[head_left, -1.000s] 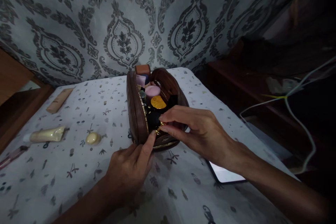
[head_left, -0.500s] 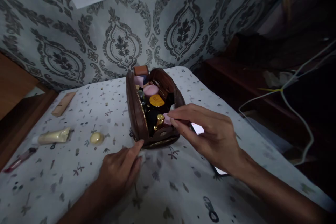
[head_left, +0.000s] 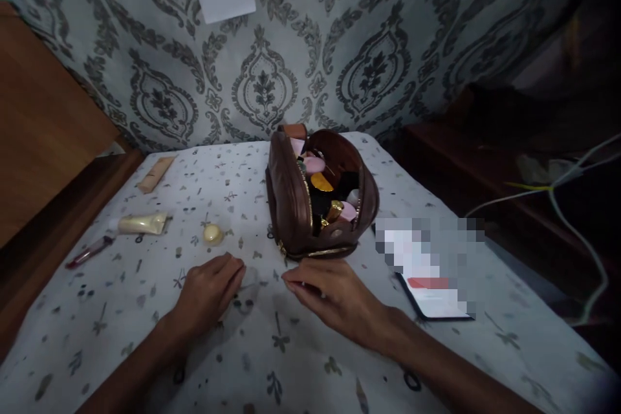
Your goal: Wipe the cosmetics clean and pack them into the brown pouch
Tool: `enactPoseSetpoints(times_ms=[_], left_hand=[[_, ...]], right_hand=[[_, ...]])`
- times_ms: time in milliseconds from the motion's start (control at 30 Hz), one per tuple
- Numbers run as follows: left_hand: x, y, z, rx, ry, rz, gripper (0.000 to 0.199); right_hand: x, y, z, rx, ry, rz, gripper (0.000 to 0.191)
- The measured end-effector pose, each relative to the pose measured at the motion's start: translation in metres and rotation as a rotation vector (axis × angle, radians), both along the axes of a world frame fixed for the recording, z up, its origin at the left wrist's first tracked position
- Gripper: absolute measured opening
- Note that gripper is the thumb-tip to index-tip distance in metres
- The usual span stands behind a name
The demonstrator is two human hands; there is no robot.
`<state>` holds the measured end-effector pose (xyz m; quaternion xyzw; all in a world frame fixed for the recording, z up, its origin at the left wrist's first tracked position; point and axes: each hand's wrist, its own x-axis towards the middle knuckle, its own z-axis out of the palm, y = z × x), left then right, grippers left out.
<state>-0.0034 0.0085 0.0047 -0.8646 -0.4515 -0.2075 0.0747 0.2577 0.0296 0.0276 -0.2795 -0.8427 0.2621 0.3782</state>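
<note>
An unzipped brown bag (head_left: 288, 200) stands on the patterned white sheet, filled with cosmetics, among them a yellow round lid (head_left: 321, 182), a pink round item (head_left: 314, 164) and a gold-capped item (head_left: 336, 209). Just in front of the bag, my right hand (head_left: 334, 294) has its fingers pressed together, with nothing seen between them. My left hand (head_left: 208, 288) is closed over the sheet, left of the bag's front corner; nothing shows in it. Beyond my left hand sits a small round cream-coloured jar (head_left: 212, 234).
At the left lie a cream tube (head_left: 143, 224), a beige tube (head_left: 156, 174) and a thin reddish tube (head_left: 90, 252). A lit phone (head_left: 431, 294) rests at the right. Wooden furniture (head_left: 48, 90) borders the left side; a white cable (head_left: 577, 239) hangs at the right.
My right hand has left the bag's opening and come down in front of it. My left hand has moved off the bag's front corner and its fingers have closed. The view has shifted left.
</note>
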Motion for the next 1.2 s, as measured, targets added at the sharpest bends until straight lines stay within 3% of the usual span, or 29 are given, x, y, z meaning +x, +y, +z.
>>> enactPoseSetpoints(times_ms=[233, 400, 500, 733, 800, 1033, 1200], left_hand=[[-0.028, -0.008, -0.018, -0.116, 0.147, -0.006, 0.015], [-0.036, -0.005, -0.027, -0.096, 0.062, 0.034, 0.017], [-0.042, -0.001, -0.023, -0.067, -0.049, 0.117, 0.019], [-0.054, 0.024, 0.004, -0.031, -0.281, 0.230, 0.011], [-0.053, 0.034, 0.000, -0.036, -0.300, 0.235, 0.008], [-0.051, 0.050, -0.031, -0.096, -0.253, 0.242, 0.004], [-0.046, 0.044, -0.031, -0.084, -0.481, 0.132, 0.005]], right_hand=[[-0.050, -0.010, -0.028, -0.431, -0.027, 0.016, 0.020], [-0.083, -0.004, -0.030, -0.817, 0.123, 0.043, 0.020], [-0.103, 0.004, -0.033, -0.929, 0.259, 0.025, 0.028], [-0.132, 0.006, -0.049, -0.897, 0.373, -0.137, 0.036], [-0.133, 0.003, -0.054, -0.861, 0.378, -0.147, 0.035], [-0.129, 0.000, -0.067, -0.818, 0.360, -0.134, 0.034], [-0.132, -0.004, -0.076, -0.729, 0.397, -0.170, 0.052]])
